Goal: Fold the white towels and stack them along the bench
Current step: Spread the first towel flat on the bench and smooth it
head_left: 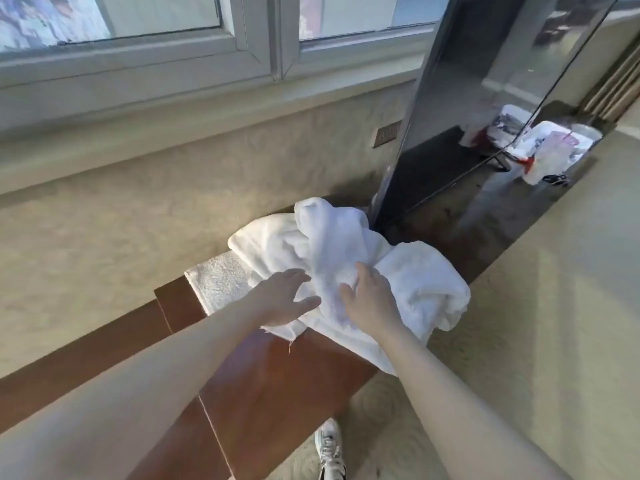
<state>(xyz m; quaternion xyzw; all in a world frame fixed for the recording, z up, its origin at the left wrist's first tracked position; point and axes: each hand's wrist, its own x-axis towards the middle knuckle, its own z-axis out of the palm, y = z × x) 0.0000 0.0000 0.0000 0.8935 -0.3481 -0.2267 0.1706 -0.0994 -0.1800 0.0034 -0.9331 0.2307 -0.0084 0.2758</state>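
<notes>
Softly, both hands (287,296) press rumpled towels (346,244) — terry.

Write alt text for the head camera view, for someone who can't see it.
Both hands reach onto a rumpled pile of white towels on a wooden bench below a window, the left hand flat with fingers spread, the right hand resting on the cloth. A folded towel lies under the pile's left edge; a dark leaning panel stands behind.

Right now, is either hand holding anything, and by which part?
Nothing is held. The left hand and right hand lie open, fingers straight, on the crumpled towel.
</notes>
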